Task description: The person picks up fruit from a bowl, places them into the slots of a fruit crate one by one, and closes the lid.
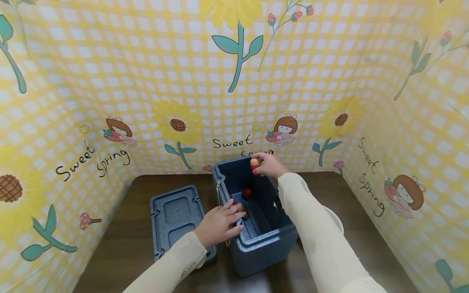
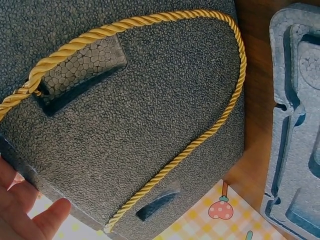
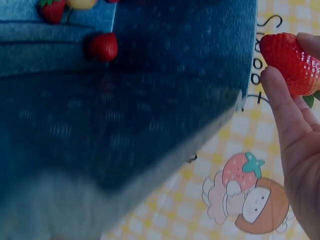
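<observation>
Above the box's (image 1: 261, 254) far end, your right hand (image 1: 270, 165) pinches a strawberry (image 1: 254, 164); your left hand (image 1: 219, 224), fingers loosely extended, crosses the left wall (image 2: 160, 100), partly hiding fruit (image 3: 52, 12) inside. The right wrist view crops the held strawberry.

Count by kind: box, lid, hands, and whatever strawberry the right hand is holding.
Box: 1
Lid: 1
Hands: 2 (left hand, right hand)
Strawberry in right hand: 1
Total: 5
Left out: fruit inside the box, partly hidden.
</observation>
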Demonstrator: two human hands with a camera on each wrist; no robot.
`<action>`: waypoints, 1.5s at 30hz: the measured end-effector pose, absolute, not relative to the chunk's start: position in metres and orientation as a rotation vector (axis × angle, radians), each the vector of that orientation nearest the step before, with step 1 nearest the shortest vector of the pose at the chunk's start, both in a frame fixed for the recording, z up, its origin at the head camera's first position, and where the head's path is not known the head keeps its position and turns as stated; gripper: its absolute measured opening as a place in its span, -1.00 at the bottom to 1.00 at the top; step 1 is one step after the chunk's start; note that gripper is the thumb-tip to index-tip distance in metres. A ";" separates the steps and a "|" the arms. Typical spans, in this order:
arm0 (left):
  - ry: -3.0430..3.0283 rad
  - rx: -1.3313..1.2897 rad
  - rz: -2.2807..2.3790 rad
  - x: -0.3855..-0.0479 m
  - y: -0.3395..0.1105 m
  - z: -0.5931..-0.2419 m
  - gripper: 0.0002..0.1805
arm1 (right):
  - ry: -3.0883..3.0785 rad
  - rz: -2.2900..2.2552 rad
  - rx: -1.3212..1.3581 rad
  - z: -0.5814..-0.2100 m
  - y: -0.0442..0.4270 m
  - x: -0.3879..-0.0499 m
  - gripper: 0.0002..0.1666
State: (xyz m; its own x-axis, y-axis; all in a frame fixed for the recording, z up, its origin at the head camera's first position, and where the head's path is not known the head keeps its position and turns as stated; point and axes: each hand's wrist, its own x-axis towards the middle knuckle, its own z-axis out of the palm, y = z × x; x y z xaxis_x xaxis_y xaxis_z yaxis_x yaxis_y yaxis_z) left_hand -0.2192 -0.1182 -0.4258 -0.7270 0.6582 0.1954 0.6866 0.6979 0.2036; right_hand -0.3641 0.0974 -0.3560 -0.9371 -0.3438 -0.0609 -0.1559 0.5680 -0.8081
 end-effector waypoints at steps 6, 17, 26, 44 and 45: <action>-2.812 -1.109 -0.409 -0.221 -0.116 -0.427 -0.49 | 2.554 -1.343 -0.416 -0.366 0.089 -0.367 -0.33; -2.825 -1.086 -0.432 -0.222 -0.117 -0.429 -0.50 | 2.550 -1.347 -0.397 -0.384 0.068 -0.368 -0.34; -2.827 -1.112 -0.463 -0.222 -0.117 -0.428 -0.49 | 2.558 -1.292 -0.382 -0.410 0.056 -0.370 -0.37; -2.840 -1.069 -0.486 -0.218 -0.118 -0.429 -0.49 | 2.610 -1.173 -0.398 -0.439 0.050 -0.361 -0.42; -2.839 -1.071 -0.488 -0.218 -0.118 -0.428 -0.49 | 2.594 -1.187 -0.386 -0.441 0.050 -0.361 -0.42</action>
State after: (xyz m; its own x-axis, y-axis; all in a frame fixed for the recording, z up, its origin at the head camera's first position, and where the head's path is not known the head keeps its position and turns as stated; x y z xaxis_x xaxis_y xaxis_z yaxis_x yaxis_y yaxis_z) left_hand -0.2180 -0.1178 -0.4283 -0.7551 0.6322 0.1734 0.6538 0.7070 0.2695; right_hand -0.3608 0.0502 -0.4408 -0.9303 -0.3447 -0.1253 -0.1306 0.6306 -0.7651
